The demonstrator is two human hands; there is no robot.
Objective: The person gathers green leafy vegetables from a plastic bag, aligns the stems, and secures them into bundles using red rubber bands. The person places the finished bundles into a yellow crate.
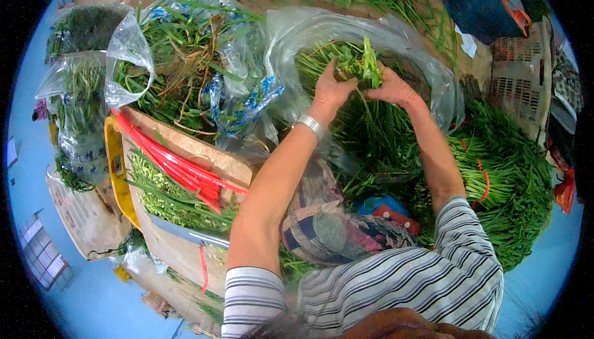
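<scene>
My left hand (335,88) is closed around the near left side of a loose bunch of green stems (351,57), its thumb pointing right. From the right, my right hand (395,88) grips the same bunch beside some pale, thick stalks that stand upright. Both hands are over a wide-open clear plastic bag (297,26), which holds more dark leafy greens (383,132). A thin stem hangs below the bunch between my hands. Fingertips on the far side are partly hidden by the greens.
Left stands another plastic bag (129,85) of greens and dry roots. Red ties (179,166) lie across a board beside cut stems (167,197) and a yellow frame (115,166). At right are bundled greens (495,184) with red bands and a plastic crate (518,79). Loose stalks litter the floor ahead.
</scene>
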